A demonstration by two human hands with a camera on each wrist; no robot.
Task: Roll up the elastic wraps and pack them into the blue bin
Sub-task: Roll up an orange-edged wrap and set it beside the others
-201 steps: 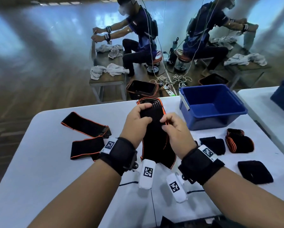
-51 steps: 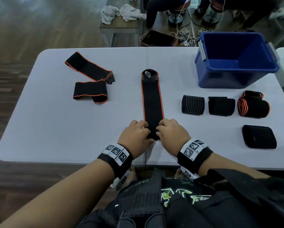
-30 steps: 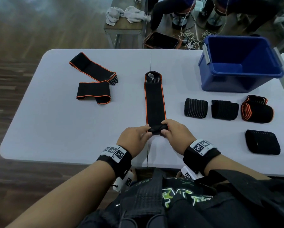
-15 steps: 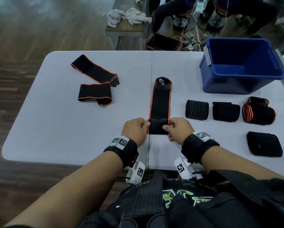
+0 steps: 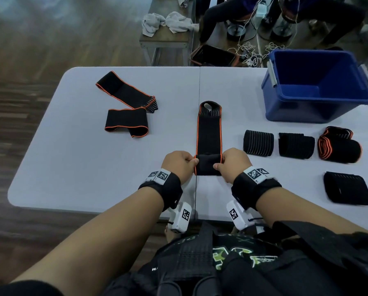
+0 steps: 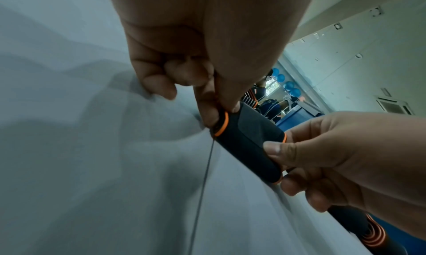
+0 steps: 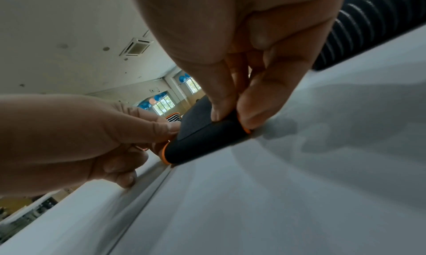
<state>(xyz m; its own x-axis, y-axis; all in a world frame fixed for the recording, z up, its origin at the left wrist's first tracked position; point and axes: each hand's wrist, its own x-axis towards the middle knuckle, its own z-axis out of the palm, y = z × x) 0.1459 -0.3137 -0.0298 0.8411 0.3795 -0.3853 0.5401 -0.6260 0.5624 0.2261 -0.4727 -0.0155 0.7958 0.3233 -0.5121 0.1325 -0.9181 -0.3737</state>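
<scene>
A black elastic wrap with orange edges (image 5: pixel 209 133) lies lengthwise on the white table (image 5: pixel 93 167), its near end wound into a small roll (image 5: pixel 207 165). My left hand (image 5: pixel 179 162) pinches the roll's left end between thumb and finger. My right hand (image 5: pixel 235 162) pinches its right end. Both wrist views show the roll (image 6: pixel 248 142) (image 7: pixel 202 140) resting on the table between the two hands. The blue bin (image 5: pixel 315 86) stands at the back right; its visible inside shows nothing in it.
Several rolled wraps lie right of my hands: a striped one (image 5: pixel 258 143), a black one (image 5: pixel 296 145), an orange-edged one (image 5: pixel 338 146) and one nearer (image 5: pixel 347 188). Two unrolled wraps (image 5: pixel 126 122) lie at the left. People sit at a bench beyond the table.
The wrap was held up, then laid flat on the table. Since then both hands have rolled its near end away from me, so the roll is thicker and the flat part shorter.
</scene>
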